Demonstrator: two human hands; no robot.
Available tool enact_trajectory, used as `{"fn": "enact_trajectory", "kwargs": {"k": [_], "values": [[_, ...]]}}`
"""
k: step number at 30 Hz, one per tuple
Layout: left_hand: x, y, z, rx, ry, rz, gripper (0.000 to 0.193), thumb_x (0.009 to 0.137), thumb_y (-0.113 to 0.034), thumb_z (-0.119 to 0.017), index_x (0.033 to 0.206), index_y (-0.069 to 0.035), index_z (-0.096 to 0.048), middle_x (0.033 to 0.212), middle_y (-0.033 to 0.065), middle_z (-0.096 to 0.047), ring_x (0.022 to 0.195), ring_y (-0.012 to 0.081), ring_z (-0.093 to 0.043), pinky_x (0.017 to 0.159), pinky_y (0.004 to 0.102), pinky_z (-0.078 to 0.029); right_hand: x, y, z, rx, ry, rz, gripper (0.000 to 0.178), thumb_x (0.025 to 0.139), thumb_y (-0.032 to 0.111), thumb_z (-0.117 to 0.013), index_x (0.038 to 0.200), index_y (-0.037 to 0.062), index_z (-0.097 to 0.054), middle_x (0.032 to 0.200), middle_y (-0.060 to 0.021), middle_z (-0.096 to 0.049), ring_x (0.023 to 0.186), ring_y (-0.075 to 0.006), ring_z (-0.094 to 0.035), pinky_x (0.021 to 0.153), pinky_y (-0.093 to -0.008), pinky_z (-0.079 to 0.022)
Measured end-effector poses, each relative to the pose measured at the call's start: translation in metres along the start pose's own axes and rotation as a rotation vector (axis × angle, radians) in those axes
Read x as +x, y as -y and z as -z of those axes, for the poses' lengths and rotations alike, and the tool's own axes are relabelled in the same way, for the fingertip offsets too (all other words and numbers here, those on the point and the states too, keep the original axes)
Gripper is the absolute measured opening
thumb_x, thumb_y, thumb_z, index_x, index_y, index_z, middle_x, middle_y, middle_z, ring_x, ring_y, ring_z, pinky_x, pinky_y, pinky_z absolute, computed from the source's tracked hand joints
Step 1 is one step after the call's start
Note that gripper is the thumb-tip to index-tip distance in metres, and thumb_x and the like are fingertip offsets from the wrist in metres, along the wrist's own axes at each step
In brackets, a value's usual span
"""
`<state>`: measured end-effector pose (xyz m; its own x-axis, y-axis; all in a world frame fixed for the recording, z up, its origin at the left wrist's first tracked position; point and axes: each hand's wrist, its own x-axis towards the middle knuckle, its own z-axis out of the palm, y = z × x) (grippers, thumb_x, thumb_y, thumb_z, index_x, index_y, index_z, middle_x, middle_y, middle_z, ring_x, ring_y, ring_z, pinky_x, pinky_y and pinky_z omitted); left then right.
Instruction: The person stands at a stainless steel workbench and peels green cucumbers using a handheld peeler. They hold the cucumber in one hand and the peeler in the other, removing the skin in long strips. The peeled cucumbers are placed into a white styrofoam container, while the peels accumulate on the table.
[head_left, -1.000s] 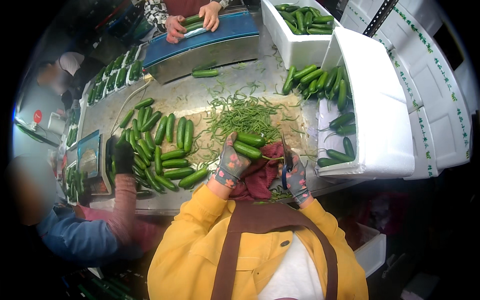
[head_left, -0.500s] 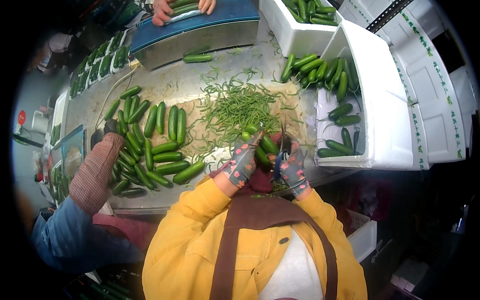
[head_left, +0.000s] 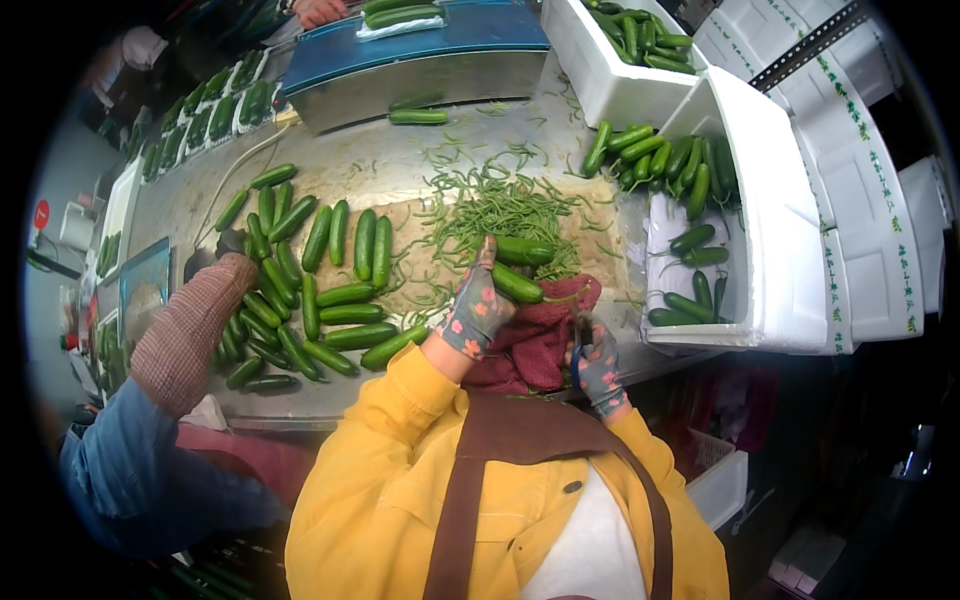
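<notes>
My left hand (head_left: pixel 480 312), in a grey flowered glove, is closed on two cucumbers. The upper cucumber (head_left: pixel 525 250) and the lower cucumber (head_left: pixel 516 284) lie side by side; the lower one has a long thin stem pointing right. In a matching glove, my right hand (head_left: pixel 602 368) grips scissors (head_left: pixel 575 362) with a blue handle, low by the table edge; their blades are hard to make out. Between the hands a dark red cloth (head_left: pixel 540 345) lies bunched. Just beyond the cucumbers spreads a heap of cut green stems (head_left: pixel 490 215).
Several loose cucumbers (head_left: pixel 345 313) cover the left of the metal table (head_left: pixel 365 150), where a co-worker's gloved arm (head_left: pixel 195 325) reaches in. A white foam box (head_left: pixel 770 230) lies tipped at right, cucumbers spilling out. Another foam box (head_left: pixel 610 75) and a blue-topped machine (head_left: pixel 420 45) stand behind.
My hands have moved apart: the left has turned the cucumbers sideways, and the right has drawn back with the scissors. The far person's hands have left the wrapped cucumbers on the machine.
</notes>
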<state>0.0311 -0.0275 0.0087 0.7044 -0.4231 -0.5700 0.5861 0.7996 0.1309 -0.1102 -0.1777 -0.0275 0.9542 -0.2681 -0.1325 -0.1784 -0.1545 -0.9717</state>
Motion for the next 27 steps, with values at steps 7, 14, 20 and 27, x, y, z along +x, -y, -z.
{"fn": "enact_trajectory", "kwargs": {"k": [7,14,20,27], "values": [[0.003,0.011,0.008,-0.120,0.062,0.034,0.037,0.079,-0.026,-0.055,0.105,-0.004,-0.040,0.093,0.0104,-0.046,0.083,0.0216,-0.048,0.075,0.0321,-0.044,0.008,-0.007,-0.018,-0.146,-0.049,0.276,0.044,0.064,0.007,-0.059,0.106,-0.0018,-0.047,0.094,-0.0129,-0.054,0.084,-0.0239,-0.053,0.076,-0.0299,-0.042],[-0.008,0.018,0.000,-0.085,0.067,-0.026,0.038,0.080,-0.026,-0.055,0.106,-0.004,-0.039,0.095,0.0123,-0.046,0.087,0.0240,-0.048,0.080,0.0373,-0.044,-0.005,0.011,-0.016,0.379,0.020,-0.090,0.044,0.067,0.006,-0.061,0.108,-0.0041,-0.045,0.097,-0.0080,-0.052,0.077,-0.0134,-0.054,0.072,-0.0227,-0.045],[-0.014,0.017,-0.006,-0.070,0.103,-0.022,0.040,0.080,-0.025,-0.055,0.108,-0.004,-0.037,0.101,0.0133,-0.044,0.096,0.0255,-0.046,0.085,0.0416,-0.041,0.002,-0.001,-0.009,0.090,0.065,0.102,0.041,0.069,0.011,-0.061,0.105,-0.0004,-0.045,0.083,-0.0063,-0.055,0.065,-0.0114,-0.053,0.055,-0.0189,-0.043],[-0.001,0.022,0.005,-0.124,-0.026,0.081,0.039,0.082,-0.025,-0.049,0.110,-0.001,-0.037,0.106,0.0162,-0.044,0.098,0.0283,-0.046,0.087,0.0449,-0.039,0.009,-0.009,-0.009,-0.048,0.057,0.154,0.043,0.068,0.014,-0.062,0.104,-0.0031,-0.046,0.085,-0.0089,-0.056,0.073,-0.0156,-0.055,0.063,-0.0226,-0.044]]}}
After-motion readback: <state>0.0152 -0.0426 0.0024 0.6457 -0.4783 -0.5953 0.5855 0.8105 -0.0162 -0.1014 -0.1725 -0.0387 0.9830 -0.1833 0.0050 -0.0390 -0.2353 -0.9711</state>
